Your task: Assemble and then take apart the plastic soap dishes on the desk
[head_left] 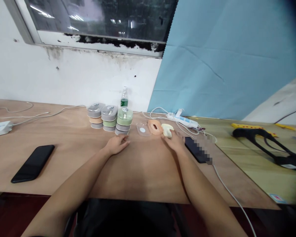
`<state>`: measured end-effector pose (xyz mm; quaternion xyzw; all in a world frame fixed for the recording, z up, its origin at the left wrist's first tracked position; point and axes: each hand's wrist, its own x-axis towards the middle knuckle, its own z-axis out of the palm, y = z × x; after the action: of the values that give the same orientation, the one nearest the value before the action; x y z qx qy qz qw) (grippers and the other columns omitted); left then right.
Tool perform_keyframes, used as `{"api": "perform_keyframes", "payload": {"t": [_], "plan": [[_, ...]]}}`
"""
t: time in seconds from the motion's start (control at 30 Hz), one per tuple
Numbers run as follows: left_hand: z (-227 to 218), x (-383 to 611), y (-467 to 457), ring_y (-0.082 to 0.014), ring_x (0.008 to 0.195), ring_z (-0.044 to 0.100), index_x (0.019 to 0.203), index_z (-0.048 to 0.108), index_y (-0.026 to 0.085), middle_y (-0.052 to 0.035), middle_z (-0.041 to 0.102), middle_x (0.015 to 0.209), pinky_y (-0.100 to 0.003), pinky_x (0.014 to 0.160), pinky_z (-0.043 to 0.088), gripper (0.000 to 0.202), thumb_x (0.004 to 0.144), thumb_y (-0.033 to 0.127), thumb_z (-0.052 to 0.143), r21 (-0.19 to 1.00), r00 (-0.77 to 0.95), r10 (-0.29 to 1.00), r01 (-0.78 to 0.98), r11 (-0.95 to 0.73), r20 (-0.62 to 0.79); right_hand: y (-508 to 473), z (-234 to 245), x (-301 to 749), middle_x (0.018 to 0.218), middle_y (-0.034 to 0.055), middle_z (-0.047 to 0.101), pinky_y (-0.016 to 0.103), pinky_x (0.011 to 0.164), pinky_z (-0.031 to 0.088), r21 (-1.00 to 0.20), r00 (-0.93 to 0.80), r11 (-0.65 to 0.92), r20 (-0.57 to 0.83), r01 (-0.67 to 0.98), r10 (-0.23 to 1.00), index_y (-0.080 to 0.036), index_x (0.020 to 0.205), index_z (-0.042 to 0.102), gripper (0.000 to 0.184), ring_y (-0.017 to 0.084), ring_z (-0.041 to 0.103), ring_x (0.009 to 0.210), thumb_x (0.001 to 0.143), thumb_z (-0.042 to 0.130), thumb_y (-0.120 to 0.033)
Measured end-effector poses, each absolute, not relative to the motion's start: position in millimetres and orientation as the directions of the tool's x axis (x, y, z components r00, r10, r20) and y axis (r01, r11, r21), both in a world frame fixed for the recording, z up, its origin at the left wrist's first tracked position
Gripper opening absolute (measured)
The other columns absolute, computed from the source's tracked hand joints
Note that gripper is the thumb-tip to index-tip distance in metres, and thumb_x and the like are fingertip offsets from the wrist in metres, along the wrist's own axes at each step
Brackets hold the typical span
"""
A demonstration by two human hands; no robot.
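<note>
Bare forearms (74, 186) extend from the lower edge of the view across a plywood tabletop (143, 172). The left hand (117, 145) lies palm down with the fingers loosely extended. It holds nothing, and its fingertips sit near three stacks of round lidded containers. The right hand (174, 141) is partly curled, with its fingers against a cream oval piece (166, 129). Whether the hand grips this piece cannot be determined.

The cream oval piece lies on the tabletop beside a peach oval piece (155, 127). Next in the row is a clear round piece with a white center (143, 129). The three stacks (110, 117) stand to the left of the row, in grey, tan and green tones, and the rightmost is topped by a green container. Behind them stands a green-labelled plastic bottle (124, 98).

A white power strip (182, 119) and looped cables lie behind the right hand. A partly pixelated black smartphone (194, 149) lies just beside that hand. A second black smartphone (32, 163) lies well to the left, and a further power strip (0, 128) sits at the left edge of the tabletop.
</note>
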<state>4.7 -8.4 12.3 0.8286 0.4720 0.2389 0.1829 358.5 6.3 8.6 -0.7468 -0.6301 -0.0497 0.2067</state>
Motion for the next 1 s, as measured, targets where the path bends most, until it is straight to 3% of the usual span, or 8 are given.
{"api": "perform_keyframes", "payload": {"t": [0.23,0.33,0.5,0.6,0.7,0.8,0.9,1.0], "plan": [[11.2,3.4,-8.0,-0.0236,0.097,0.063,0.122,0.056,0.02,-0.008,0.066,0.11,-0.032,0.079,0.048,0.046,0.088,0.05,0.046,0.521,0.435,0.876,0.709,-0.475,0.206,9.6,10.1,359.5,0.1,0.009,0.067,0.046,0.092,0.036,-0.242,0.275,-0.217,0.24,0.946,0.931,-0.022,0.085,0.066,0.019,0.027,0.059,0.097,0.079,0.056,-0.037],[10.7,3.3,-7.7,-0.024,0.097,0.063,0.122,0.055,0.02,-0.0081,0.066,0.111,-0.032,0.078,0.047,0.047,0.088,0.05,0.045,0.519,0.437,0.875,0.709,-0.478,0.208,7.7,15.6,361.3,0.092,0.012,0.067,0.042,0.085,0.04,-0.369,0.378,-0.243,0.356,0.897,0.855,-0.019,0.09,0.063,0.023,0.027,0.061,0.089,0.085,0.047,-0.034],[14.2,4.4,-9.6,-0.0241,0.092,0.063,0.127,0.049,0.02,-0.0068,0.068,0.103,-0.033,0.077,0.046,0.05,0.091,0.054,0.039,0.578,0.418,0.887,0.68,-0.45,0.199,0.7,28.9,348.9,0.095,0.0123,0.064,0.036,0.079,0.045,-0.687,0.504,0.117,0.627,0.717,0.594,-0.016,0.103,0.053,0.037,0.024,0.06,0.085,0.089,0.038,-0.047],[17.2,4.3,-11.9,-0.0236,0.089,0.063,0.131,0.044,0.019,-0.0064,0.068,0.099,-0.033,0.076,0.045,0.051,0.093,0.052,0.036,0.606,0.433,0.876,0.645,-0.466,0.213,-2.1,28.1,321.0,0.096,0.0109,0.063,0.034,0.075,0.048,-0.793,0.52,0.34,0.594,0.505,0.614,-0.016,0.103,0.051,0.043,0.021,0.061,0.083,0.087,0.04,-0.054],[19.3,4.8,-15.1,-0.0241,0.088,0.063,0.137,0.037,0.018,-0.0068,0.068,0.096,-0.033,0.074,0.045,0.056,0.092,0.053,0.037,0.599,0.467,0.859,0.633,-0.49,0.21,-6.4,16.8,284.5,0.104,0.0117,0.064,0.033,0.076,0.05,-0.872,0.407,0.367,0.478,0.324,0.778,-0.017,0.108,0.052,0.046,0.021,0.062,0.089,0.086,0.043,-0.056],[21.2,7.5,-18.7,-0.0256,0.09,0.064,0.139,0.036,0.019,-0.008,0.068,0.1,-0.033,0.075,0.046,0.062,0.09,0.057,0.04,0.568,0.502,0.844,0.646,-0.51,0.188,-14.1,5.1,255.5,0.109,0.0112,0.066,0.034,0.078,0.05,-0.896,0.191,0.325,0.391,0.301,0.9,-0.017,0.115,0.055,0.047,0.022,0.063,0.093,0.087,0.045,-0.054],[22.6,11.3,-21.0,-0.0267,0.099,0.062,0.133,0.044,0.025,-0.007,0.066,0.113,-0.034,0.081,0.046,0.057,0.088,0.06,0.042,0.531,0.54,0.821,0.648,-0.546,0.185,-21.9,3.5,245.3,0.099,0.0073,0.069,0.034,0.076,0.05,-0.86,-0.009,0.304,0.33,0.41,0.944,-0.019,0.108,0.063,0.04,0.021,0.064,0.086,0.09,0.042,-0.048],[21.8,13.6,-20.8,-0.0259,0.1,0.062,0.128,0.05,0.026,-0.0059,0.064,0.116,-0.034,0.082,0.046,0.054,0.087,0.06,0.044,0.488,0.529,0.828,0.681,-0.545,0.186,-23.9,9.3,251.6,0.091,0.0054,0.069,0.035,0.079,0.048,-0.677,-0.14,0.371,0.372,0.635,0.918,-0.022,0.096,0.07,0.029,0.021,0.062,0.086,0.087,0.05,-0.041]]}}
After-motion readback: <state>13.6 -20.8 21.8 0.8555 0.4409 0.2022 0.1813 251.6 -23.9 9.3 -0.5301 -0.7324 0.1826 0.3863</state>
